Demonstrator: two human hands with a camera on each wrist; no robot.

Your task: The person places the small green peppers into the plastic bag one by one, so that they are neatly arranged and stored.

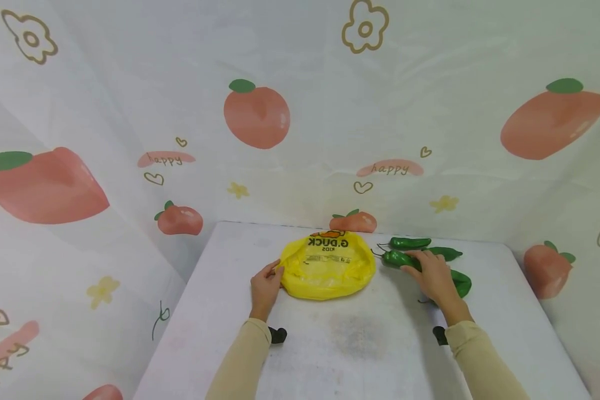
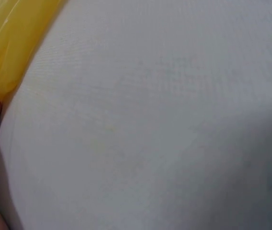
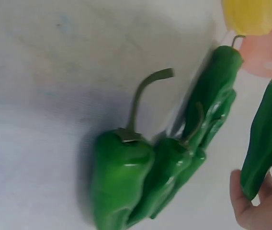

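Taking up a long green pepper [image 3: 265, 129] seems the step: the right hand [image 1: 434, 278] pinches it right of the yellow G.DUCK bag [image 1: 328, 268], whose left rim the left hand [image 1: 266, 286], fingers partly hidden, seems to pinch, and the next move should call for steady holds.

Beige sleeves [image 1: 242, 361]; plain cuffs [image 1: 461, 334] (slightly rumpled)

White fruit-printed walls [image 1: 300, 178], yellow flower prints [image 1: 238, 190], whitish tabletop [image 1: 310, 350]
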